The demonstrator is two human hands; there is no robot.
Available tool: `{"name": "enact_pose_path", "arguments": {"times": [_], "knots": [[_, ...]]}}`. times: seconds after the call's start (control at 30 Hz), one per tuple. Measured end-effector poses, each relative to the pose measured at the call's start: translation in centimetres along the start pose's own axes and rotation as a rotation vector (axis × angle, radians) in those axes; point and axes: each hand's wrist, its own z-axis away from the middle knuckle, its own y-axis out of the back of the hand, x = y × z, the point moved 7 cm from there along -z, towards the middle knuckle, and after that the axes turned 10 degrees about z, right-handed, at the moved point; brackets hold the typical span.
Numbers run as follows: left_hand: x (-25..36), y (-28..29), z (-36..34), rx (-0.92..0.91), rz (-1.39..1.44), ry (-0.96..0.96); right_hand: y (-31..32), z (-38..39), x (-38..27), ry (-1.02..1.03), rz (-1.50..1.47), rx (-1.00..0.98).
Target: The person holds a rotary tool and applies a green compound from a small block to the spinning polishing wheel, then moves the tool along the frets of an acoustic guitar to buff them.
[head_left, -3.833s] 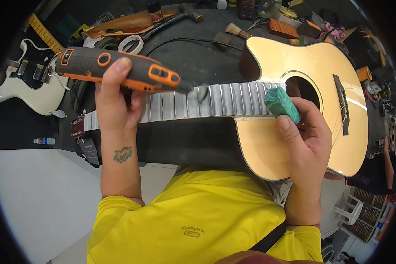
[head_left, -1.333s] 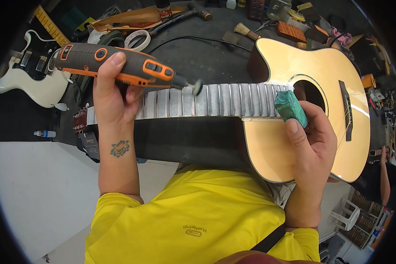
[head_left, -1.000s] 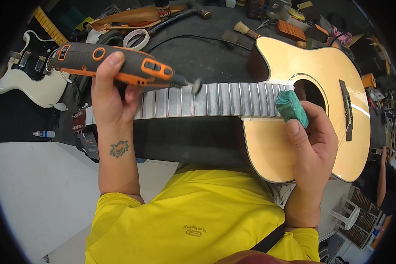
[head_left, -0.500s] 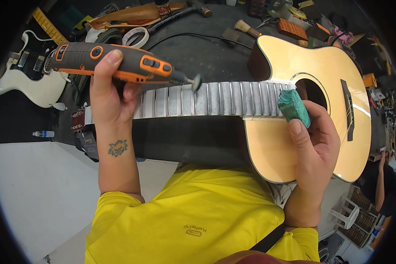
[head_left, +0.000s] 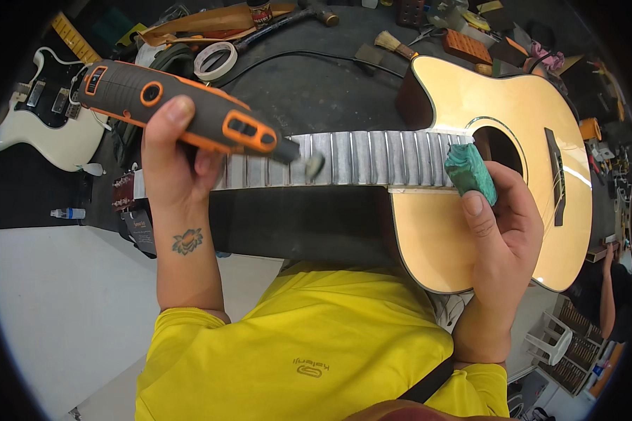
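My left hand (head_left: 172, 144) is wrapped round a grey and orange rotary tool (head_left: 196, 112), thumb on its upper side. A small round polishing wheel (head_left: 314, 165) at its tip shows over the neck, slightly smeared; whether it touches the frets I cannot tell. Between the thumb and fingers of my right hand (head_left: 502, 217) is a green block of polishing compound (head_left: 470, 172), held over the body end of the neck. Beneath both hands lies an acoustic guitar (head_left: 435, 242) with a pale top. Silvery covering lies between the frets on its fingerboard (head_left: 361, 158).
A white electric guitar (head_left: 63, 137) lies at the left. Along the back are a roll of tape (head_left: 215, 61), a hammer (head_left: 319, 12), a brush (head_left: 393, 44) and a black cord (head_left: 295, 52). Another person's arm (head_left: 607, 298) shows at the far right, near a white stool (head_left: 551, 342).
The rotary tool has tilted, its wheel end dropping lower over the fingerboard. My right hand and the green block have barely moved.
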Motion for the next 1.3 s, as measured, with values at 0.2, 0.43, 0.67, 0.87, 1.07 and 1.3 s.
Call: {"name": "enact_pose_path", "arguments": {"times": [0.2, 0.43, 0.67, 0.87, 1.07, 1.3], "knots": [[-0.1, -0.7, 0.4, -0.061, 0.019, 0.040, 0.0, 0.0, 0.1, -0.007, -0.013, 0.006], [-0.2, -0.4, 0.7, -0.095, -0.047, 0.033, -0.1, 0.0, -0.1, -0.006, 0.031, 0.007], [0.0, -0.7, 0.3, -0.125, -0.021, 0.052, 0.0, -0.1, 0.0, -0.004, 0.012, 0.004], [-0.4, -0.5, 0.4, -0.144, -0.013, 0.060, 0.0, -0.1, 0.2, 0.001, 0.015, 0.001], [-0.3, -0.5, 0.3, -0.137, -0.015, 0.069, 0.0, 0.0, 0.3, -0.012, 0.012, -0.003], [0.3, -0.5, -0.7, 0.158, -0.087, -0.064, 0.0, 0.0, 0.1, -0.010, -0.005, -0.012]]}}
